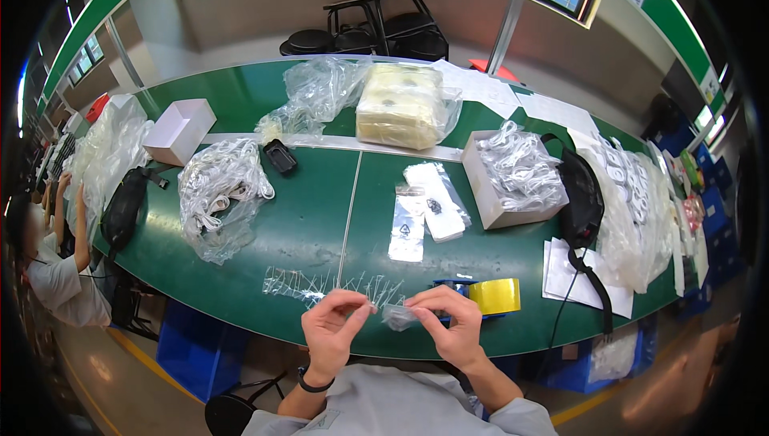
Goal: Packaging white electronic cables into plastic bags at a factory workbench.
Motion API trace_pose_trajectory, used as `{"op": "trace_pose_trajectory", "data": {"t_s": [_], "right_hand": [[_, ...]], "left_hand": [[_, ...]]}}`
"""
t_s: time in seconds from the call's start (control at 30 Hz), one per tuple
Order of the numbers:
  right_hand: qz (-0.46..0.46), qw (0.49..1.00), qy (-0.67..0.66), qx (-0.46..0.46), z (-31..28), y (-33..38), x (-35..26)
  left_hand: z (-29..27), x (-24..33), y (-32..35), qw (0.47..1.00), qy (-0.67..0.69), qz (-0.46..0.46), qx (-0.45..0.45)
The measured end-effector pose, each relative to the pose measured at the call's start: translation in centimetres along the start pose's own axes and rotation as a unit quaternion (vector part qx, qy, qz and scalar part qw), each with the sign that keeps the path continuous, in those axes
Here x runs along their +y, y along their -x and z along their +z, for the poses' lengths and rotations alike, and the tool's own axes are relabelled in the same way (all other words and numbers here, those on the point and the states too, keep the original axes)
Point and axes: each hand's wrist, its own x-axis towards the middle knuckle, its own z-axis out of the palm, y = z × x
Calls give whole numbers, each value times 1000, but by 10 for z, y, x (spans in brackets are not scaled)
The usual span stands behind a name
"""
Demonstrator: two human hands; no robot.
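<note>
My left hand (335, 330), with a dark band on its wrist, is closed in a pinch near the table's front edge. What sits between its fingertips is too small to make out. Beside it, my right hand (450, 325) grips a small crumpled piece of clear plastic (398, 317) between thumb and fingers. Just beyond my left hand lies a spread of thin, pale wire-like strips (300, 282). A tape dispenser with a yellow roll of tape (495, 296) stands against the right side of my right hand.
Flat clear bags (407, 228) lie mid-table. Bundled white cables (220, 184) are at left; a box of bagged cables (521, 180) stands right. Black pouches (124, 210) flank both sides. A wrapped yellowish block (399, 108) sits at the back. Another person (60, 276) works far left.
</note>
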Motion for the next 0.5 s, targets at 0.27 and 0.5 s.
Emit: {"op": "trace_pose_trajectory", "data": {"t_s": [0.27,0.5], "right_hand": [[-95,993,59,-22,6,-4,-4],[-183,964,193,-3,-13,-9,10]], "left_hand": [[9,-9,-6,984,-129,58,-104],[13,-5,-8,985,-150,64,-55]]}}
